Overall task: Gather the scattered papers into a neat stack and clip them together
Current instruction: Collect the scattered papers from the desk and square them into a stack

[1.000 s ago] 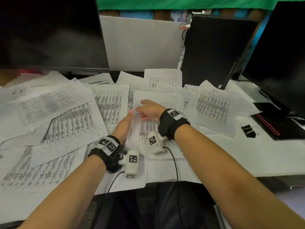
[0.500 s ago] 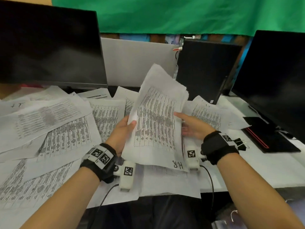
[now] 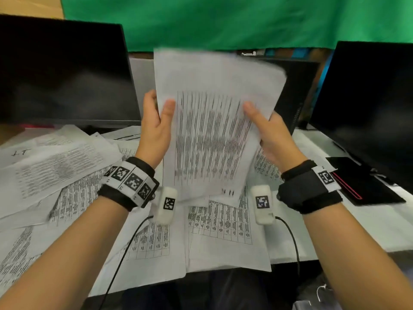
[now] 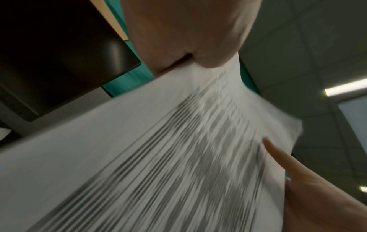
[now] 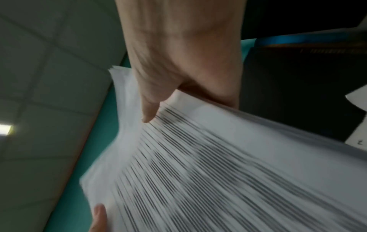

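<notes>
A bundle of printed sheets (image 3: 212, 130) stands upright in the air above the desk, its lower edge just over the papers below. My left hand (image 3: 156, 121) grips its left edge, thumb on the front. My right hand (image 3: 266, 128) grips the right edge the same way. The left wrist view shows the blurred bundle (image 4: 158, 157) under my left hand (image 4: 188, 39). The right wrist view shows the bundle (image 5: 218, 164) pinched by my right hand (image 5: 178, 62). More scattered papers (image 3: 67, 171) cover the desk to the left and beneath the bundle. No clip is in view.
A dark monitor (image 3: 62, 70) stands at the back left and another monitor (image 3: 368, 104) at the right. A black computer case (image 3: 297, 92) is behind the bundle. A black notebook with a red line (image 3: 362, 184) lies at the right. A green cloth (image 3: 223, 21) hangs behind.
Both hands took up the sheets from the desk and raised them upright, higher than half a second ago. The head view tilted up, and the black clip at the right left the frame.
</notes>
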A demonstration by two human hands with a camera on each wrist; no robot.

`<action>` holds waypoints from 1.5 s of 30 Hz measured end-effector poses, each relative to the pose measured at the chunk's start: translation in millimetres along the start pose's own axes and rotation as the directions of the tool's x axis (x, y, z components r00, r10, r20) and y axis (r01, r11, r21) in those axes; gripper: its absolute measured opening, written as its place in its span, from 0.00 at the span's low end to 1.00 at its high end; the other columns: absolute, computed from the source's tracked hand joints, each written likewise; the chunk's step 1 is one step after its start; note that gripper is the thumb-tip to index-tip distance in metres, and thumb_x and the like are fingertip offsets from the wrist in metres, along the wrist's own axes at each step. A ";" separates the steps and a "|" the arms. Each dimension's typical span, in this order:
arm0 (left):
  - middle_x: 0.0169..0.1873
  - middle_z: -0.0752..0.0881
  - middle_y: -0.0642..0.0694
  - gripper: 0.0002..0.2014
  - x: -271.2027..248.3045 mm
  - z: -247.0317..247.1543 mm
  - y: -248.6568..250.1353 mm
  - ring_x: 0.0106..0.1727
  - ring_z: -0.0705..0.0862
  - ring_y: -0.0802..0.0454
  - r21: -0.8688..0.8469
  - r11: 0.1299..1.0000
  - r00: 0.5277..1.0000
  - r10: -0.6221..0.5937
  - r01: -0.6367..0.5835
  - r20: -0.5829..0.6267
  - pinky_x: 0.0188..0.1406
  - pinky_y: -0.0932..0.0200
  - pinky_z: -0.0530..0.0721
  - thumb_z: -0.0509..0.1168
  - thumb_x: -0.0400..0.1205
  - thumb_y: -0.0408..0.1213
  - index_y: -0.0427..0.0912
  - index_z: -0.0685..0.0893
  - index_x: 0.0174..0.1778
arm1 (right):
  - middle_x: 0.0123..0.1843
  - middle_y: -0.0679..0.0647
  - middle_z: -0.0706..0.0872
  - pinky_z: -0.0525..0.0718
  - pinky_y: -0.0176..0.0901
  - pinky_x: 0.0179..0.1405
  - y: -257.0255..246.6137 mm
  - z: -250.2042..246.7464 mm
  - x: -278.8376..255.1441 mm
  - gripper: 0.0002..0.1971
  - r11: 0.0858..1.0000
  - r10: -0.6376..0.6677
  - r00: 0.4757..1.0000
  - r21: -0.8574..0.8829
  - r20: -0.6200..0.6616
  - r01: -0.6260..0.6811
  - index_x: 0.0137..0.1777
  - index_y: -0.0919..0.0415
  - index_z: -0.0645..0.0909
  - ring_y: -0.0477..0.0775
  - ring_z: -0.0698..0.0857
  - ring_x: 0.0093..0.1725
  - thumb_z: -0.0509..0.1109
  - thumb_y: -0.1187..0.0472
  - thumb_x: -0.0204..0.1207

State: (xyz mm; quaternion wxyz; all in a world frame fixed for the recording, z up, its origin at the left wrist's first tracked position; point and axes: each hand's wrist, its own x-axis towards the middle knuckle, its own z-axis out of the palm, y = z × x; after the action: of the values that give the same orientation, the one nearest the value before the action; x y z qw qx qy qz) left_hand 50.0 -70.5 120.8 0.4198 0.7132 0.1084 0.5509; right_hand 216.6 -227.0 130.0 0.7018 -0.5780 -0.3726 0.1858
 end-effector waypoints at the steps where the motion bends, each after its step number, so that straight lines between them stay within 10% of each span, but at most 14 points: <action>1: 0.54 0.77 0.58 0.15 0.6 -0.8 -1.0 0.52 0.78 0.81 -0.014 1.000 1.000 -0.002 0.001 -0.016 0.51 0.79 0.76 0.54 0.88 0.37 0.35 0.68 0.68 | 0.61 0.52 0.90 0.88 0.50 0.61 -0.6 -1.0 -1.1 0.19 1.000 0.004 1.000 0.018 -0.018 -0.004 0.69 0.55 0.80 0.50 0.90 0.60 0.72 0.52 0.80; 11: 0.46 0.78 0.61 0.12 14.8 36.2 47.8 0.45 0.81 0.72 0.084 0.970 0.939 0.242 -0.228 -0.244 0.42 0.70 0.81 0.64 0.84 0.39 0.46 0.67 0.56 | 0.51 0.61 0.90 0.89 0.57 0.57 -42.3 42.2 4.4 0.04 0.963 -0.269 0.952 -0.021 -0.150 0.269 0.49 0.51 0.84 0.62 0.89 0.56 0.74 0.61 0.79; 15: 0.58 0.81 0.53 0.24 3.8 15.2 7.0 0.55 0.81 0.73 -0.063 0.987 0.982 -0.154 0.148 -0.105 0.56 0.71 0.78 0.69 0.79 0.47 0.41 0.71 0.64 | 0.57 0.54 0.91 0.86 0.51 0.64 -2.0 16.1 6.1 0.16 0.997 -0.071 0.992 0.026 -0.107 0.075 0.62 0.59 0.84 0.51 0.90 0.58 0.78 0.59 0.75; 19: 0.80 0.65 0.44 0.44 -42.8 -1.9 -41.1 0.79 0.66 0.45 0.346 0.692 0.619 -0.722 0.634 0.308 0.75 0.48 0.65 0.67 0.74 0.60 0.42 0.59 0.82 | 0.70 0.51 0.85 0.74 0.60 0.77 76.5 -6.9 -17.6 0.30 0.911 0.381 0.910 -0.237 0.166 -0.338 0.73 0.51 0.78 0.52 0.83 0.70 0.77 0.46 0.72; 24: 0.76 0.70 0.41 0.39 -41.8 17.2 -53.8 0.78 0.68 0.41 0.202 0.668 0.624 -0.743 0.716 0.242 0.73 0.48 0.66 0.71 0.77 0.44 0.38 0.60 0.80 | 0.60 0.57 0.91 0.83 0.58 0.69 90.3 -3.3 -10.6 0.23 0.940 0.335 0.942 0.072 -0.018 -0.333 0.67 0.60 0.83 0.56 0.90 0.61 0.79 0.54 0.73; 31: 0.72 0.77 0.43 0.59 -56.5 4.1 -169.7 0.71 0.76 0.39 0.278 0.449 0.351 -0.873 0.849 0.339 0.68 0.34 0.75 0.86 0.49 0.55 0.49 0.67 0.76 | 0.63 0.57 0.88 0.86 0.46 0.51 113.7 -48.6 15.4 0.18 0.828 0.533 0.834 -0.118 -0.144 -0.549 0.67 0.68 0.82 0.56 0.87 0.59 0.70 0.57 0.82; 36: 0.55 0.86 0.43 0.33 -73.7 9.1 -126.7 0.57 0.84 0.43 0.336 0.452 0.359 -0.883 0.827 0.303 0.60 0.43 0.82 0.78 0.70 0.46 0.39 0.76 0.68 | 0.68 0.57 0.84 0.79 0.58 0.70 199.7 -162.6 46.0 0.49 0.504 0.383 0.603 -0.389 -0.700 -0.771 0.72 0.57 0.77 0.67 0.82 0.66 0.74 0.36 0.48; 39: 0.58 0.86 0.42 0.34 -76.6 10.5 -130.9 0.58 0.85 0.42 0.314 0.507 0.413 -0.853 0.803 0.320 0.59 0.43 0.83 0.76 0.69 0.57 0.42 0.77 0.66 | 0.71 0.61 0.81 0.79 0.58 0.71 193.1 -160.7 40.3 0.48 0.371 0.402 0.602 -0.478 -0.690 -0.796 0.73 0.58 0.76 0.68 0.80 0.67 0.76 0.40 0.49; 45: 0.50 0.86 0.39 0.15 -80.9 15.7 -139.5 0.45 0.85 0.46 0.407 0.602 0.535 -0.798 0.687 0.278 0.32 0.63 0.79 0.67 0.82 0.40 0.35 0.79 0.60 | 0.75 0.66 0.76 0.78 0.56 0.73 176.0 -153.3 36.3 0.47 0.168 0.434 0.651 -0.654 -0.623 -0.738 0.79 0.67 0.68 0.68 0.78 0.72 0.79 0.43 0.65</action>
State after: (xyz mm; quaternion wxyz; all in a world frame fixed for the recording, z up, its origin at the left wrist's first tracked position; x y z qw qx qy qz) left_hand 76.8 -40.8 -36.3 0.5349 0.7465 0.3752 0.1261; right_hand 383.3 -258.8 -34.2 0.2119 -0.9666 -0.0450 0.1367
